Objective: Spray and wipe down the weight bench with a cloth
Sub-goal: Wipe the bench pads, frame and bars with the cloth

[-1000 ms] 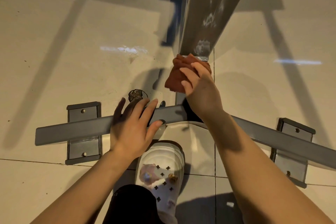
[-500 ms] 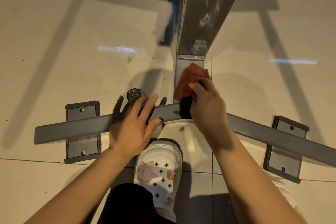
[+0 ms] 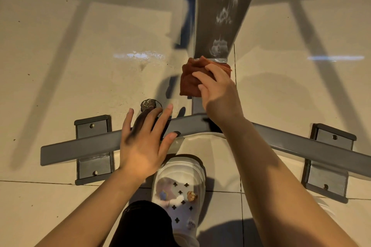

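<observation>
Since the earlier frame, right hand (image 3: 217, 90) and red cloth (image 3: 192, 78) sit higher, at the bench pad's (image 3: 220, 12) lower edge, centre frame, fingers gripping the cloth; left hand (image 3: 143, 140) rests flat, fingers spread, on the grey crossbar (image 3: 80, 146)

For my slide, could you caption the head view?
Right hand wipes the bench upright with a cloth; left hand rests on the crossbar.

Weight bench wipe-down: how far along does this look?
Done: spray is on, since white foam patches sit on the upright post. In hand: the right hand presses a rust-red cloth against the post's lower end, while the left hand rests flat on the grey crossbar. Left: the foam higher up the post is unwiped; the padded parts of the bench are out of view.
</observation>
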The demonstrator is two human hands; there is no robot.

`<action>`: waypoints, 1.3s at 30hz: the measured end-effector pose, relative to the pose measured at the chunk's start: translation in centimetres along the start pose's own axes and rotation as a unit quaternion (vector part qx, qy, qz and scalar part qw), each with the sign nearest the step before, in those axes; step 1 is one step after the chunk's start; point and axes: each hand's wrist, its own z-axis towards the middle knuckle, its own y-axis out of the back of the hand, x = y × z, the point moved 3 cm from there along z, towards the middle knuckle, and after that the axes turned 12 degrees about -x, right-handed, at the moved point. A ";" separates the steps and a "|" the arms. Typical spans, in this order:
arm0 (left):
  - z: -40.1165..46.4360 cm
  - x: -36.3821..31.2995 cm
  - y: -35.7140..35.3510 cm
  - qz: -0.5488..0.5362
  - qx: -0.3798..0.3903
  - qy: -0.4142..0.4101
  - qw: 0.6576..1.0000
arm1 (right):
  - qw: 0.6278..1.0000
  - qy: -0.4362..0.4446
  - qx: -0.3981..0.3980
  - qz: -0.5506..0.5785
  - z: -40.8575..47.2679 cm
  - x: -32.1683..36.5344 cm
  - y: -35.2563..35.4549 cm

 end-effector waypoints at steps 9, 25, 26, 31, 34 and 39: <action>0.1 0.0 0.0 0.000 0.011 0.010 1.000 | 0.998 -0.052 -0.047 0.009 0.1 -2.4 2.8; 0.2 -0.4 0.2 0.003 -0.033 0.009 0.999 | 0.954 0.150 0.226 -0.124 -1.7 0.6 5.1; 0.2 -0.4 0.2 -0.002 -0.035 0.011 0.999 | 0.954 0.152 0.217 -0.137 -1.8 0.1 5.8; -0.1 -0.4 -0.1 0.017 -0.012 0.006 1.000 | 0.930 0.178 0.228 -0.227 -2.8 0.9 6.1; -0.1 -0.5 -0.1 0.014 -0.015 0.024 0.999 | 0.936 0.160 0.238 -0.205 -2.2 2.1 4.6; -0.1 -0.3 -0.2 -0.022 -0.012 0.032 0.999 | 0.905 0.197 0.297 -0.231 -2.1 6.2 0.6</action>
